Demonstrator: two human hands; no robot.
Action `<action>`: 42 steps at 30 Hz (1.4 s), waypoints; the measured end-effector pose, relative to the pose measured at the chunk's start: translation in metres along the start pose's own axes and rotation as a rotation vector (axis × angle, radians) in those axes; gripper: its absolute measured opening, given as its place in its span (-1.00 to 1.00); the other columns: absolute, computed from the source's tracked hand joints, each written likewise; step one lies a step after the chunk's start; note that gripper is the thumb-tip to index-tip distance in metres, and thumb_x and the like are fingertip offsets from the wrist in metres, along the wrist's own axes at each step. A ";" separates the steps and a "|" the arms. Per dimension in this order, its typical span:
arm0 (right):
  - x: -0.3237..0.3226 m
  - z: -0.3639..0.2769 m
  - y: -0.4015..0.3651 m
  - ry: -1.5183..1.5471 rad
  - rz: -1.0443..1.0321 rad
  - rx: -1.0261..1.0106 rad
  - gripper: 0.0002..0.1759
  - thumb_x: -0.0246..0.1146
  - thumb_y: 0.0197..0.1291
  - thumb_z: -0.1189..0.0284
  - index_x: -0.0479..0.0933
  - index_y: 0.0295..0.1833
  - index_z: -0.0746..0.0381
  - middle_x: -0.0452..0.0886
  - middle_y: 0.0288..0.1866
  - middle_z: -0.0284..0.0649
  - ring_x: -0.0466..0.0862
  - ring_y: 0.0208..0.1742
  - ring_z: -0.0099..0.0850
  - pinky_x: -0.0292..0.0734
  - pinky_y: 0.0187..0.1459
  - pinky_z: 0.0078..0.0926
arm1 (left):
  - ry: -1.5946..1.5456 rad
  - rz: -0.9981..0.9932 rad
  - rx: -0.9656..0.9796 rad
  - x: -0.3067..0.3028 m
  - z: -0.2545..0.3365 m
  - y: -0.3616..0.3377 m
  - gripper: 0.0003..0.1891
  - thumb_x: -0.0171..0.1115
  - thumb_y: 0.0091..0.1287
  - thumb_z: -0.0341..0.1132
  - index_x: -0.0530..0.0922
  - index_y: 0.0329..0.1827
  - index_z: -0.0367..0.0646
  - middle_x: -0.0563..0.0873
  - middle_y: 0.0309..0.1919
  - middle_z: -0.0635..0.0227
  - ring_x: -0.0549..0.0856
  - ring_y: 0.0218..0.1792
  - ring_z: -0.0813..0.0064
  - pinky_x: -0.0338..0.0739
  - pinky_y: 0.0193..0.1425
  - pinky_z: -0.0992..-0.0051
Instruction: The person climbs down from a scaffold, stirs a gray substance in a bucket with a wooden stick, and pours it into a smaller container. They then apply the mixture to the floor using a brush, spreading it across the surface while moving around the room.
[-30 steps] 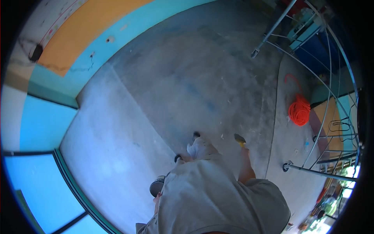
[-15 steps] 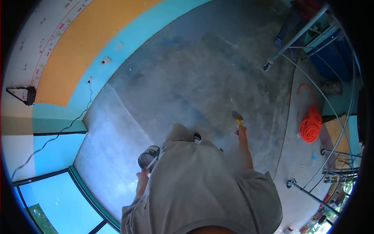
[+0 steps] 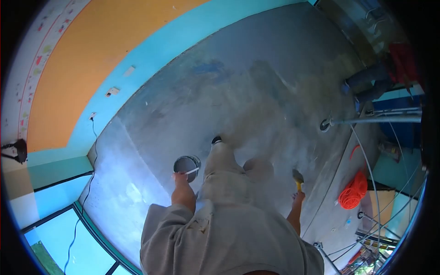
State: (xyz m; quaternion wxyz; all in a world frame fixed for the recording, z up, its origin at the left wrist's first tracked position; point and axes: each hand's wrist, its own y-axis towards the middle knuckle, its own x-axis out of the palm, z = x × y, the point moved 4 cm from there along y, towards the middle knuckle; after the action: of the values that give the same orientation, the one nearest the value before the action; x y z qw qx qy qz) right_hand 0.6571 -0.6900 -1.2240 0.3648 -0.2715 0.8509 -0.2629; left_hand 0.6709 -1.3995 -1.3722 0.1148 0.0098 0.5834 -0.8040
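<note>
Bucket (image 3: 196, 162) is held over the grey floor (image 3: 178, 107), left hand (image 3: 178, 177) clamped on its near side, while the right hand (image 3: 298, 197) has a yellow-handled tool (image 3: 298, 177) gripped, orange coil (image 3: 352, 191) further right.

White, orange and turquoise banded wall (image 3: 82, 68) | stained grey concrete floor (image 3: 206, 105), bluish glare (image 3: 130, 192) at left | green-framed window pane (image 3: 89, 247), lower left | wheeled tubular metal frame (image 3: 376, 119), right

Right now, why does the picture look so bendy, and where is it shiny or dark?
Head view: the wall bottom curves, probably wide-lens distortion; head view: pale glare on the floor, lower left of the bucket; head view: corners black, upper floor dimmer.
</note>
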 end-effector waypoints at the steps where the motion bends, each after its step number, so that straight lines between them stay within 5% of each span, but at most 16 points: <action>1: 0.007 -0.015 0.005 -0.034 0.021 0.036 -0.72 0.11 0.23 0.28 0.40 -0.12 0.28 0.40 -0.39 -0.26 0.54 -0.49 -0.38 0.55 -0.48 -0.36 | -0.016 -0.085 0.035 0.035 -0.012 0.002 -0.62 -0.22 0.42 0.02 0.37 0.08 0.00 0.49 -0.15 0.38 0.52 -0.16 0.45 0.44 -0.07 0.36; 3: 0.022 -0.046 0.013 -0.106 0.024 0.029 -0.71 0.10 0.23 0.29 0.40 -0.10 0.31 0.39 -0.42 -0.28 0.55 -0.50 -0.39 0.57 -0.47 -0.36 | -0.051 -0.255 0.104 0.103 -0.035 0.017 -0.65 -0.12 0.40 0.12 0.40 -0.23 0.05 0.41 -0.58 0.50 0.45 -0.48 0.53 0.43 -0.36 0.43; 6: 0.070 -0.102 0.062 -0.304 0.008 0.019 -0.73 0.10 0.26 0.33 0.38 -0.11 0.34 0.43 -0.44 -0.24 0.56 -0.56 -0.38 0.56 -0.54 -0.38 | 0.042 -0.341 0.083 0.205 -0.053 0.008 -0.59 -0.14 0.40 0.14 0.38 -0.15 -0.04 0.46 -0.53 0.49 0.46 -0.47 0.54 0.42 -0.39 0.49; 8: 0.112 -0.145 0.107 -0.482 -0.007 -0.023 -0.74 0.12 0.26 0.35 0.37 -0.12 0.36 0.46 -0.45 -0.20 0.56 -0.59 -0.38 0.54 -0.60 -0.40 | 0.304 -0.438 0.430 0.273 -0.072 0.015 -0.55 -0.13 0.40 0.13 0.38 -0.04 -0.10 0.47 -0.49 0.45 0.47 -0.47 0.52 0.43 -0.38 0.47; 10: 0.159 -0.182 0.150 -0.667 -0.018 -0.094 -0.73 0.13 0.25 0.36 0.37 -0.13 0.38 0.48 -0.46 -0.17 0.56 -0.62 -0.38 0.52 -0.63 -0.41 | 0.431 -0.537 0.528 0.329 -0.087 0.025 -0.55 -0.10 0.41 0.10 0.41 0.01 -0.12 0.50 -0.45 0.43 0.47 -0.48 0.50 0.43 -0.39 0.46; 13: 0.248 -0.255 0.231 -0.798 -0.164 -0.252 -0.72 0.14 0.23 0.36 0.39 -0.12 0.39 0.50 -0.46 -0.15 0.55 -0.61 -0.38 0.46 -0.61 -0.40 | 0.323 -0.681 0.266 0.429 -0.130 0.017 -0.62 -0.01 0.43 0.02 0.49 0.03 -0.09 0.57 -0.38 0.40 0.48 -0.49 0.49 0.41 -0.41 0.48; 15: 0.312 -0.308 0.240 -0.902 -0.260 -0.413 -0.74 0.14 0.25 0.39 0.40 -0.10 0.39 0.51 -0.44 -0.17 0.56 -0.57 -0.40 0.45 -0.53 -0.40 | 0.441 -0.533 0.372 0.483 -0.162 0.007 -0.65 0.02 0.43 -0.03 0.53 -0.12 -0.16 0.51 -0.50 0.40 0.43 -0.57 0.52 0.37 -0.47 0.51; 18: 0.401 -0.376 0.245 -0.863 -0.431 -0.654 -0.74 0.13 0.28 0.43 0.40 -0.02 0.38 0.52 -0.36 -0.19 0.55 -0.46 -0.44 0.46 -0.41 -0.43 | 0.474 -0.620 0.398 0.525 -0.205 0.025 -0.68 0.03 0.42 -0.04 0.50 -0.29 -0.12 0.44 -0.56 0.46 0.42 -0.58 0.56 0.34 -0.49 0.50; 23: 0.548 -0.411 0.263 -0.661 -0.667 -0.721 -0.66 0.11 0.32 0.39 0.40 0.12 0.37 0.51 -0.36 -0.23 0.53 -0.44 -0.49 0.47 -0.34 -0.52 | 0.700 -0.650 0.480 0.602 -0.256 0.015 -0.78 0.12 0.30 -0.18 0.48 -0.31 -0.17 0.47 -0.56 0.43 0.47 -0.55 0.57 0.40 -0.45 0.49; 30: 0.741 -0.346 0.321 -0.580 -0.842 -0.899 -0.67 0.13 0.32 0.35 0.45 0.07 0.37 0.46 -0.45 -0.32 0.47 -0.48 -0.59 0.42 -0.40 -0.61 | 1.135 -0.647 0.568 0.593 -0.203 0.040 -0.70 0.18 0.22 -0.33 0.45 -0.06 -0.33 0.62 -0.45 0.25 0.66 -0.43 0.46 0.51 -0.45 0.41; 31: 0.764 -0.335 0.322 -0.554 -0.876 -0.908 -0.69 0.14 0.31 0.36 0.47 0.04 0.36 0.46 -0.45 -0.33 0.46 -0.50 -0.59 0.41 -0.42 -0.61 | 1.273 -0.632 0.701 0.587 -0.190 0.053 -0.65 0.20 0.23 -0.32 0.41 0.01 -0.29 0.66 -0.37 0.18 0.69 -0.33 0.30 0.56 -0.30 0.34; 34: 0.815 -0.319 0.315 -0.575 -0.950 -1.023 -0.73 0.20 0.26 0.38 0.52 -0.02 0.33 0.52 -0.41 -0.30 0.48 -0.46 -0.57 0.44 -0.37 -0.56 | 1.496 -0.454 1.692 0.578 -0.154 0.062 -0.61 0.22 0.24 -0.27 0.41 0.07 -0.24 0.66 -0.25 0.14 0.67 -0.19 0.14 0.55 -0.12 0.26; 36: 0.845 -0.304 0.312 -0.614 -0.949 -1.164 -0.74 0.24 0.22 0.38 0.54 -0.06 0.31 0.55 -0.40 -0.28 0.49 -0.43 -0.55 0.46 -0.33 -0.53 | 1.280 -0.459 1.764 0.574 -0.137 -0.011 -0.65 0.21 0.27 -0.26 0.47 0.07 -0.22 0.66 -0.13 0.09 0.64 -0.09 0.09 0.50 -0.03 0.22; 38: 0.785 -0.339 0.339 -0.647 -0.895 -1.365 -0.75 0.27 0.18 0.39 0.54 -0.09 0.31 0.55 -0.41 -0.27 0.50 -0.43 -0.53 0.45 -0.33 -0.52 | 1.136 -0.537 2.001 0.527 -0.198 -0.172 -0.72 0.23 0.29 -0.34 0.54 0.05 -0.17 0.67 -0.04 0.26 0.64 -0.10 0.33 0.53 -0.02 0.43; 39: 0.776 -0.340 0.325 -0.680 -0.879 -1.370 -0.75 0.28 0.17 0.39 0.54 -0.10 0.30 0.55 -0.42 -0.27 0.51 -0.43 -0.52 0.45 -0.32 -0.52 | 1.153 -0.558 2.161 0.508 -0.200 -0.222 -0.74 0.25 0.26 -0.41 0.55 0.01 -0.20 0.67 -0.08 0.29 0.63 -0.10 0.41 0.50 0.01 0.45; 42: 0.780 -0.344 0.291 -0.742 -0.858 -1.428 -0.76 0.30 0.15 0.38 0.53 -0.14 0.29 0.56 -0.44 -0.26 0.52 -0.41 -0.51 0.45 -0.31 -0.51 | 1.606 -0.573 2.097 0.472 -0.214 -0.297 -0.71 0.21 0.17 -0.45 0.52 -0.02 -0.29 0.63 -0.14 0.07 0.63 -0.11 0.24 0.50 0.01 0.35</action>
State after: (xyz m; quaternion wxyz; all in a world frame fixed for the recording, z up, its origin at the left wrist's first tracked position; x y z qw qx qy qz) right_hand -0.1416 -0.9066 -1.5801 0.2311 -0.7933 0.4653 0.3174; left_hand 0.1281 -1.1935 -1.2334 -0.4872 0.4347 -0.4131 -0.6349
